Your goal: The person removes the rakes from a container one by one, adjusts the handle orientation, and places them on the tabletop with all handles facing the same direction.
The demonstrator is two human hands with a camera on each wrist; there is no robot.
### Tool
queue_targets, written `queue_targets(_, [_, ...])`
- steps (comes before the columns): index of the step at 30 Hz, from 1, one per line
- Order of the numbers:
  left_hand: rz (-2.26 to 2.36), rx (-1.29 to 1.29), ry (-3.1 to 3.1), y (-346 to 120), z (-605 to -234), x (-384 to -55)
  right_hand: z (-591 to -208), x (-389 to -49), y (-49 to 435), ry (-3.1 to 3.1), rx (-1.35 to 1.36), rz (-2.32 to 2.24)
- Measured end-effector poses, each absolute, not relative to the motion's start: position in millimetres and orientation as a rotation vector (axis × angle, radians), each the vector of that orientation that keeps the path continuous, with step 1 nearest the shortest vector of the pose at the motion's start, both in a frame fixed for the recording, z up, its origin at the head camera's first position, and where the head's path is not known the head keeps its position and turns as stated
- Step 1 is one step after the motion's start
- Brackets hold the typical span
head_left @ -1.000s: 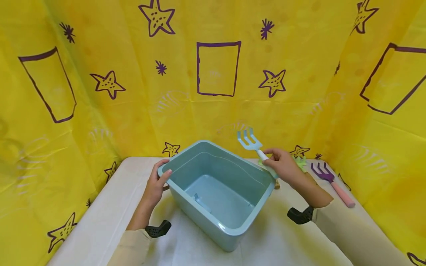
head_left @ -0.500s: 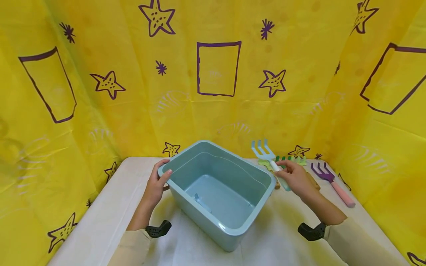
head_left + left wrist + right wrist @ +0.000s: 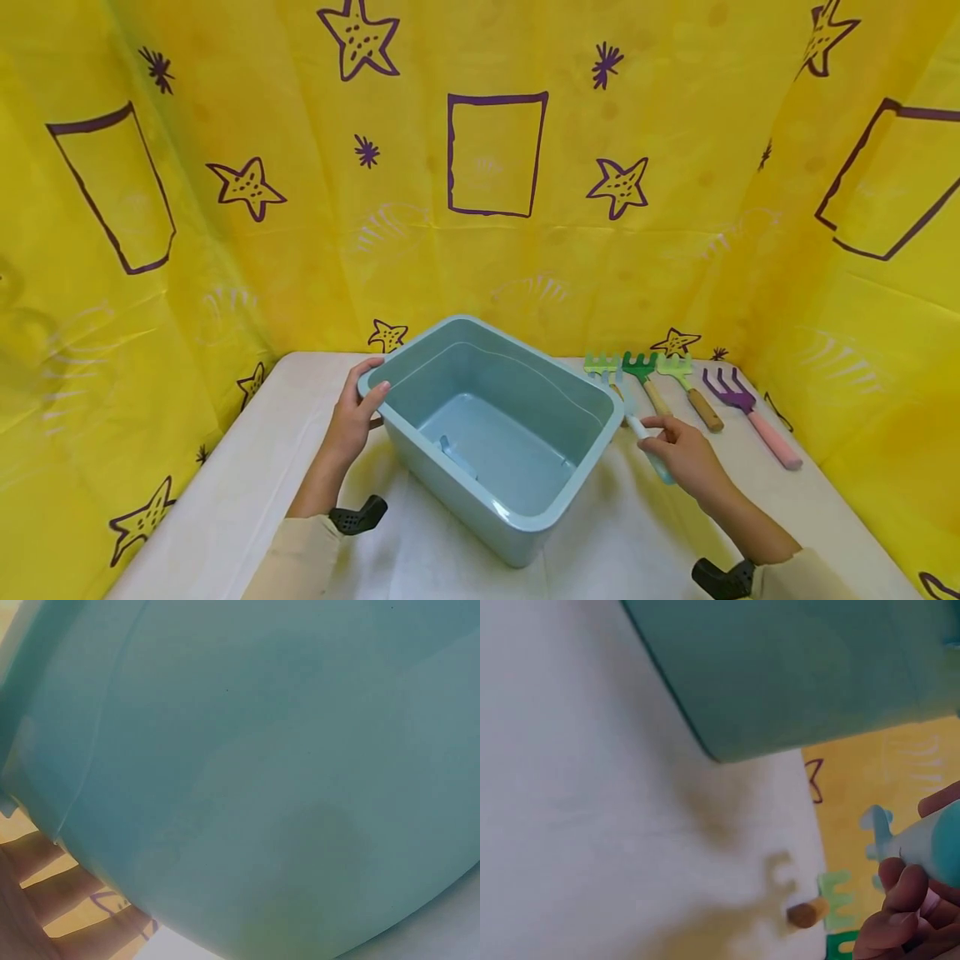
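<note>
A blue-green plastic bin (image 3: 465,504) stands angled on the table. My left hand (image 3: 352,421) grips its left corner, thumb over the rim and fingers outside; the left wrist view shows those fingers (image 3: 67,892) behind the bin wall (image 3: 247,750). To the right of the bin, my right hand (image 3: 686,454) holds a light-blue hand fork (image 3: 636,425) by its pale handle, tines pointing away from me. In the right wrist view the thumb and fingers pinch the handle (image 3: 946,840). A small blue piece (image 3: 456,458) lies on the bin floor, partly hidden by the front rim.
At the back right of the white table (image 3: 645,533) lie a light green rake (image 3: 602,363), a dark green rake (image 3: 641,367), a light green wooden-handled rake (image 3: 701,408) and a purple fork with pink handle (image 3: 772,437). A yellow patterned curtain (image 3: 495,267) surrounds the table.
My right hand has brought the light-blue fork from above the bin's right rim down and right, toward me. More of the green rakes shows now. The left hand and bin stay put.
</note>
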State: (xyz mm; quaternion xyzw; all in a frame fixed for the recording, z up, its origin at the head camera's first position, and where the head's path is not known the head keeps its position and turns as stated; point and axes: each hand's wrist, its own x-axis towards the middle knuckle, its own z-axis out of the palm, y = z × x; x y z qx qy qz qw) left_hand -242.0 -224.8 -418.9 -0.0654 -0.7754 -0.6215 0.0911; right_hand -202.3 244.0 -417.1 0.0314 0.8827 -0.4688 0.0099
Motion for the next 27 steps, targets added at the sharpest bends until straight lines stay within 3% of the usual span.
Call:
queue_targets(15, [-1.830,-0.191,-2.309,-223,-420,-244,-455,-179,255,2.789,0.181,-1.305])
queue_targets(27, [-1.823,-0.185,-2.315,-225,-420,-243,-463,-155,259,2.870,0.156,-1.231])
